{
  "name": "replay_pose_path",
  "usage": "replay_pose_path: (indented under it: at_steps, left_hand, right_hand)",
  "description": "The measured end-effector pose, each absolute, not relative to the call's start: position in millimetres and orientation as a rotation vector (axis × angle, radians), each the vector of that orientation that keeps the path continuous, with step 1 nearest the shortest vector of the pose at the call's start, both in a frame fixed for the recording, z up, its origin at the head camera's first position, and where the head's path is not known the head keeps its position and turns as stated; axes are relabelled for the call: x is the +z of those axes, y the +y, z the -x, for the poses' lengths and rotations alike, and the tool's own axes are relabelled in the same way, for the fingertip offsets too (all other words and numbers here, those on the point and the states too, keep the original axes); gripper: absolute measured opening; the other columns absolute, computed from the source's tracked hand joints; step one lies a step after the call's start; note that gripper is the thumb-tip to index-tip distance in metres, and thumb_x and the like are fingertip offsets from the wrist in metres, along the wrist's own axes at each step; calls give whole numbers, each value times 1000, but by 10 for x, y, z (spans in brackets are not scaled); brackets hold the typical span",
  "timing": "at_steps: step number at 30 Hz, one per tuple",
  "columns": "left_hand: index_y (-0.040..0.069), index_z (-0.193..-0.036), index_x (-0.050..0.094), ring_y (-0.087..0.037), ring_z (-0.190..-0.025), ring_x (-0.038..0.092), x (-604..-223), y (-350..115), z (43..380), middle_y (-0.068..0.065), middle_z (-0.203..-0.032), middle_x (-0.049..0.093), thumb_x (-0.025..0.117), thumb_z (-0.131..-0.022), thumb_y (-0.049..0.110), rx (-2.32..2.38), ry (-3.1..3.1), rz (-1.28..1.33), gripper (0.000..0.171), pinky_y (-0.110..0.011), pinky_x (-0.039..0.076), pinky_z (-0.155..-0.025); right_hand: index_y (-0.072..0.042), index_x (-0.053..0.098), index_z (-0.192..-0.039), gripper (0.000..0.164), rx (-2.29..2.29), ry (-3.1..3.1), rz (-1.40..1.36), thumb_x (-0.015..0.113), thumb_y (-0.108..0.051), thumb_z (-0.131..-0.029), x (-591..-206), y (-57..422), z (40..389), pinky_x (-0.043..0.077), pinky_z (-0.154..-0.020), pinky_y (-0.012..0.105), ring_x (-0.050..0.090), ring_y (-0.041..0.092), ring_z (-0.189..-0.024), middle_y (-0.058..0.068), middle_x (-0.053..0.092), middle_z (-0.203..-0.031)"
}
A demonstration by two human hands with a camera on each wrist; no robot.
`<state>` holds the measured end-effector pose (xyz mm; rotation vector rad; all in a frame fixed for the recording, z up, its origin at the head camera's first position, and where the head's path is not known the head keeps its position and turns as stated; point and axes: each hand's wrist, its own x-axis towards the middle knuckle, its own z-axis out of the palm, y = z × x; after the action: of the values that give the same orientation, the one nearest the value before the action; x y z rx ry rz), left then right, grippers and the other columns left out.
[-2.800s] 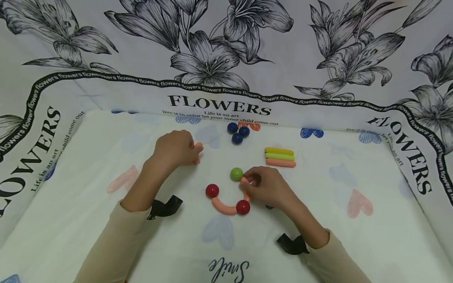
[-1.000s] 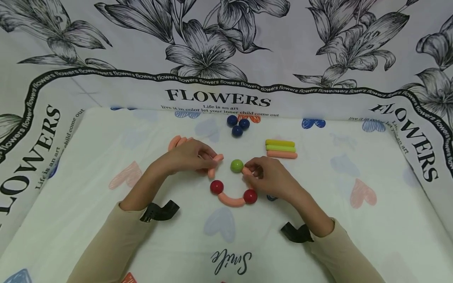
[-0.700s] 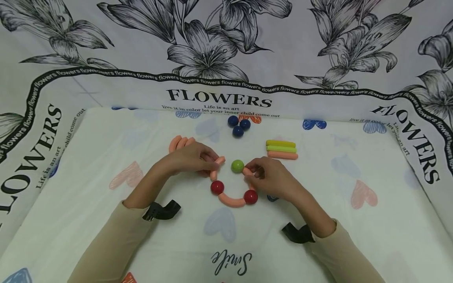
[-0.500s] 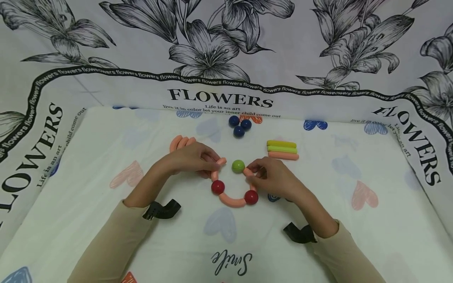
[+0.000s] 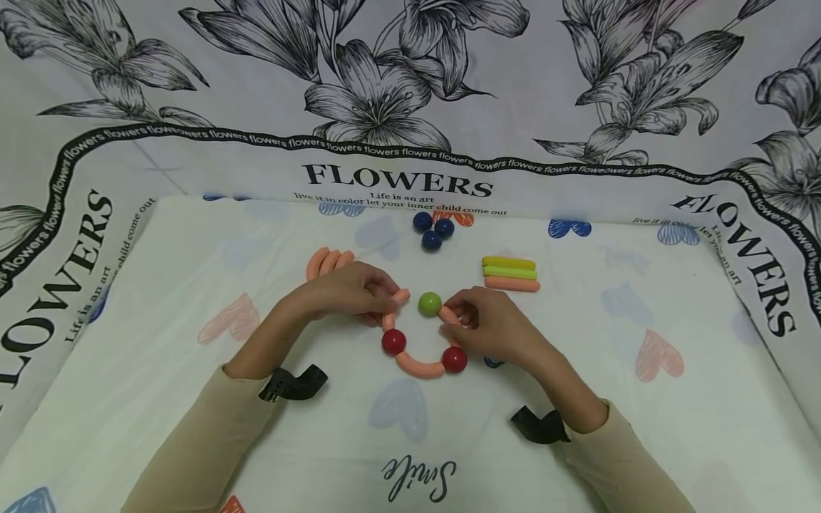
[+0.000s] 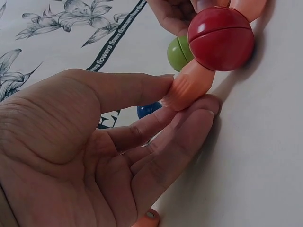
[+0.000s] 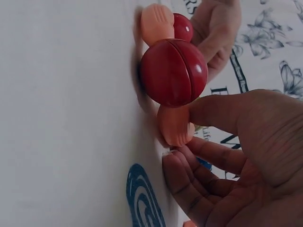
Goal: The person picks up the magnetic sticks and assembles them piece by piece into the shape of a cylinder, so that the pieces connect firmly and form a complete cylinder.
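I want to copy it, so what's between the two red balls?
A curved peach stick lies between the left red ball and right red ball, seen in the head view.

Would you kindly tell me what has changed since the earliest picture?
The left hand moved right and toward the person, now pinching a curved orange piece against the left glossy red ball; both red balls shifted slightly right. A row of curved orange pieces now shows. The right hand kept pinching another curved orange piece; the three navy balls stayed put.
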<state>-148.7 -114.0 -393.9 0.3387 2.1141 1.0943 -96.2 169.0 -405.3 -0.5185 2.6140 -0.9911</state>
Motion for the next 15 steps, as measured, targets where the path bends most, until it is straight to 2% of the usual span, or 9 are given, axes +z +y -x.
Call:
replay_pose_path:
  at_steps: [7, 15]
  left_hand:
    - [10, -125, 74, -14, -79, 72, -3948, -1089, 1457, -4, -87, 78, 73, -95, 26, 1033, 2220, -418, 34, -28, 55, -79]
    - [21, -119, 78, -16, -84, 65, -3907, -1015, 1391, 1, -86, 75, 72, -95, 37, 930, 2286, -451, 29, -31, 49, -77]
  right_hand:
    - [-8, 76, -116, 25, -1000, 2637, 518, 79, -18, -93, -4086, 1674, 958, 51, -71, 24, 59, 15, -82, 0, 68, -89]
    - [-9, 77, -115, 24, -1008, 2653, 522, 78, -19, -93, -4109, 1665, 973, 53, -74, 25, 60, 14, -83, -1, 69, -89]
